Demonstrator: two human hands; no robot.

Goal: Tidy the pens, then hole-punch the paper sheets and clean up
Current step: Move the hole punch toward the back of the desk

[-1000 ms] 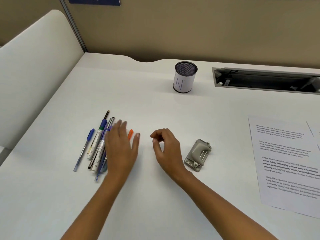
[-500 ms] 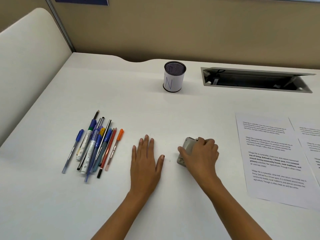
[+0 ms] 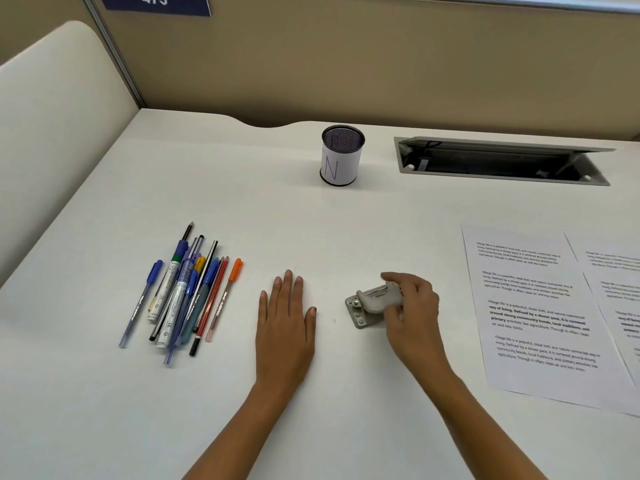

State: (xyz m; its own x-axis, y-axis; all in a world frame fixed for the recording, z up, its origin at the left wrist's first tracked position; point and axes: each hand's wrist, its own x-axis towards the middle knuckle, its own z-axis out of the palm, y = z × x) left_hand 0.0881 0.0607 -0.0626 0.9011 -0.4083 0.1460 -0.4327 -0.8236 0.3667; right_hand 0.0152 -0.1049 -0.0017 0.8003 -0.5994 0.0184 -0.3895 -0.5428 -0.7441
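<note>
**While Gripping the Punch, Mind the Lever**

Because the right hand [image 3: 412,306] curls its fingers [image 3: 391,277] round the hole punch [image 3: 360,315] at lower centre-right, the grip should stay on its body, off the lever [image 3: 379,299] (an early squeeze wastes the stroke). The left hand [image 3: 285,323] lies flat, open and empty on the tabletop [image 3: 242,202]. Pens [image 3: 188,292] lie loose at centre-left, paper sheets [image 3: 533,313] at right; feed an edge squarely into the punch.
</note>
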